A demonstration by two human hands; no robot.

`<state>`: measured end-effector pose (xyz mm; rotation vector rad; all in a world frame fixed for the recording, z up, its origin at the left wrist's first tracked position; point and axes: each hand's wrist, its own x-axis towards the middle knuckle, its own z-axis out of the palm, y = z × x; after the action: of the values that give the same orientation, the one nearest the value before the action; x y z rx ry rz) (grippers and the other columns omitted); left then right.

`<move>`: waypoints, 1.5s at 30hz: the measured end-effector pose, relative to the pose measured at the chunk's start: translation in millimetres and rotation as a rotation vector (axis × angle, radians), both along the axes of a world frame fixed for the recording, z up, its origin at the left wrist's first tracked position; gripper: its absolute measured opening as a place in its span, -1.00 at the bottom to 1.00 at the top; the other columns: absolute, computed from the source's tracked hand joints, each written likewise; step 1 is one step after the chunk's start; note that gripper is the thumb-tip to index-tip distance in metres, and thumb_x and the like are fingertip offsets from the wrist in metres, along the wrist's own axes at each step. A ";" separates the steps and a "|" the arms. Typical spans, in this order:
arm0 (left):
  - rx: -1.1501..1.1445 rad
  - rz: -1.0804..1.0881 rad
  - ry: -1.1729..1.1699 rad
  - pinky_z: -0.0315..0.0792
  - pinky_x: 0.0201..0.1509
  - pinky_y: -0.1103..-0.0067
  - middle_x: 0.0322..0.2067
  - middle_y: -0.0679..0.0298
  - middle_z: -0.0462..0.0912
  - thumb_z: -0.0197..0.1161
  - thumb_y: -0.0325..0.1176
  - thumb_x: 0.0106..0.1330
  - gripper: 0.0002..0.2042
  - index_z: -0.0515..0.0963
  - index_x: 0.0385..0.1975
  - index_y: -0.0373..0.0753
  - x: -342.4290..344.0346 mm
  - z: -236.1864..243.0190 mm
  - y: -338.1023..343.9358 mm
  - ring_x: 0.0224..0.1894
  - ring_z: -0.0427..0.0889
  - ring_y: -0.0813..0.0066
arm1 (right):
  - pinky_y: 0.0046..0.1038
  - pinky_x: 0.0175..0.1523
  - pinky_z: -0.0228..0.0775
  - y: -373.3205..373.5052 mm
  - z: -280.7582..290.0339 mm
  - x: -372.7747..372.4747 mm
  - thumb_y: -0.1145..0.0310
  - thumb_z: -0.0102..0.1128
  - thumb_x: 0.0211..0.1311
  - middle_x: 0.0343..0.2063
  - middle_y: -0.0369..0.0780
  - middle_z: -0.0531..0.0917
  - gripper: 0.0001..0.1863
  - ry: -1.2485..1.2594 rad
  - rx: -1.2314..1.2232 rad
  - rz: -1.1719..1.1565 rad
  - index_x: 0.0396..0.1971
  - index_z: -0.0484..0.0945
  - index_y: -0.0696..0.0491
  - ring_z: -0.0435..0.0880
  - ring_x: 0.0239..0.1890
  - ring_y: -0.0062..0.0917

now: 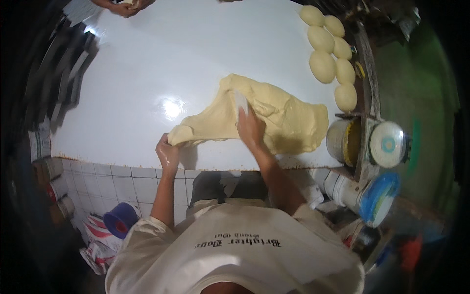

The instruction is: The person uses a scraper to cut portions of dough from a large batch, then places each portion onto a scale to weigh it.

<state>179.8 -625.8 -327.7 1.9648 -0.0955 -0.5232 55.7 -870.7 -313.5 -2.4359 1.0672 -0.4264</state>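
Dough: large, pale-yellow, soft sheet of dough (279, 115) lies on the white, glossy table (147, 73), toward its near right part; its left flap is lifted and stretched out toward the near edge.
Left hand: the left hand (167, 149) is closed on the thin tip of the stretched flap, just above the table's near edge, pinching it between fingers and palm.
Right hand: the right hand (249, 128) rests palm-down on the middle of the dough, fingers fairly flat; a small pale flat thing (241, 102) shows at the fingertips, and whether it is a scraper or only dough cannot be told.
Doing it well: judging by the stretch, the pull wants to stay even and low, with the pressing hand anchoring the bulk so the flap thins without tearing at its narrow end.
Dough balls: row of smooth oval dough balls (329, 54) sits along the table's far right edge, well apart from the sheet.
Right side: round metal tin (342, 141), a white round dial scale (388, 144) and a white bucket with a blue lid (364, 196) stand beside the table.
Far corner: another person's hands (125, 7) work at the far left of the table.
Below: white tiled table front (122, 183) and a blue cup-like vessel (120, 220) near the floor.
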 end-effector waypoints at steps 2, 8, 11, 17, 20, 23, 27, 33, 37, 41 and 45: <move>0.067 0.048 -0.008 0.52 -0.18 0.54 -0.33 0.25 0.74 0.51 -0.49 0.10 -0.77 0.65 -0.26 -0.36 3.6 1.2 3.9 -0.33 0.62 0.57 | -0.12 -0.12 0.60 35.0 14.1 -42.5 0.31 0.21 0.40 -0.23 0.11 0.73 -0.60 -0.129 -0.049 -0.046 0.11 0.58 0.24 0.75 -0.23 0.02; -0.091 0.233 0.163 0.48 -0.18 0.60 -0.33 0.33 0.71 0.41 -0.53 0.16 -0.83 0.65 -0.25 -0.33 -17.3 -17.3 35.2 -0.31 0.62 0.59 | -0.10 -0.18 0.61 48.4 -30.4 -25.8 0.31 0.20 0.39 -0.32 0.05 0.75 -0.67 -0.028 -0.235 0.112 0.08 0.61 0.11 0.77 -0.32 -0.05; -0.186 0.333 0.185 0.50 -0.15 0.55 -0.30 0.30 0.72 0.51 -0.53 0.11 -0.73 0.64 -0.19 -0.35 -23.1 -25.1 46.1 -0.29 0.62 0.56 | -0.03 -0.34 0.58 8.4 -42.9 56.0 0.23 0.10 0.44 -0.56 -0.05 0.70 -0.77 0.040 -0.163 0.145 -0.16 0.63 0.06 0.72 -0.51 -0.04; -0.263 0.541 0.209 0.50 -0.10 0.59 -0.25 0.25 0.72 0.41 -0.48 0.24 -0.76 0.64 -0.13 -0.39 -31.4 -29.7 43.0 -0.22 0.66 0.52 | 0.00 -0.16 0.60 -45.8 -65.1 138.8 0.14 0.01 0.47 -0.41 0.01 0.75 -0.67 0.194 -0.099 0.363 -0.10 0.64 0.07 0.75 -0.31 0.04; -0.379 0.688 0.363 0.55 0.00 0.52 -0.12 0.22 0.69 0.54 -0.52 0.07 -0.53 0.57 0.01 -0.37 -23.8 -29.0 45.5 -0.15 0.66 0.44 | -0.03 0.06 0.56 -61.8 -21.7 170.9 0.09 0.00 0.46 -0.22 0.10 0.74 -0.58 0.309 0.182 0.312 0.00 0.63 0.11 0.72 -0.09 0.04; -0.147 0.256 -0.157 0.50 0.22 0.23 0.32 -0.06 0.30 0.65 -0.32 -0.03 -0.11 0.31 0.36 -0.33 -38.7 -14.0 15.6 0.31 0.38 0.17 | -0.10 0.19 0.48 -47.5 7.4 140.4 0.02 0.07 0.45 -0.05 0.13 0.70 -0.46 0.074 0.093 0.266 0.10 0.60 0.20 0.67 0.04 0.00; 0.725 -0.435 -0.319 0.18 0.31 -0.36 0.55 -0.17 -0.19 0.65 -0.06 -0.08 0.05 0.21 0.51 0.08 -66.9 44.8 -70.6 0.59 -0.16 -0.18 | -0.32 0.14 0.46 -69.2 21.2 27.6 0.15 0.19 0.49 -0.11 -0.04 0.74 -0.54 -0.305 0.337 -0.104 0.09 0.57 0.28 0.69 -0.02 -0.31; 0.781 -0.413 -0.875 -0.03 0.39 -0.38 0.52 0.04 0.12 0.48 -0.10 -0.01 -0.30 0.54 0.28 0.12 -37.4 -89.1 -70.0 0.56 -0.05 -0.27 | -0.29 0.10 0.46 -51.2 121.6 -134.5 0.15 0.18 0.49 -0.15 -0.01 0.75 -0.55 -0.510 0.434 -0.224 0.02 0.58 0.31 0.70 -0.09 -0.31; 0.676 -0.479 -0.630 0.25 0.41 -0.02 0.30 0.05 0.48 0.47 -0.02 0.05 -0.37 0.59 0.19 -0.06 -4.8 -68.3 -109.2 0.34 0.39 -0.07 | -0.29 0.05 0.48 -72.6 125.0 -238.6 0.17 0.21 0.48 -0.22 0.00 0.75 -0.56 -0.644 0.447 -0.422 -0.08 0.60 0.34 0.69 -0.20 -0.32; 0.417 -0.324 -0.001 0.65 -0.14 0.31 -0.17 0.01 0.73 0.57 0.05 0.04 -0.25 0.57 -0.01 -0.57 74.9 -9.6 -108.5 -0.18 0.74 0.24 | -0.24 -0.10 0.51 -81.2 145.7 -307.7 0.18 0.22 0.47 -0.30 0.05 0.74 -0.62 -0.656 0.378 -0.433 -0.11 0.62 0.27 0.76 -0.24 -0.15; 0.341 -0.661 -0.018 0.61 -0.16 0.40 -0.24 0.09 0.75 0.56 -0.08 0.07 -0.37 0.63 -0.05 -0.55 -38.0 228.2 -227.0 -0.24 0.73 0.37 | -0.30 -0.16 0.53 -94.2 165.8 -376.9 0.23 0.22 0.47 -0.32 0.01 0.75 -0.67 -0.795 0.313 -0.524 -0.09 0.62 0.24 0.78 -0.29 -0.28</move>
<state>141.8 -852.9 -99.5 2.2547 -0.7246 -0.9987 -321.2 -964.8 -147.7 -1.4536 1.2412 -1.1679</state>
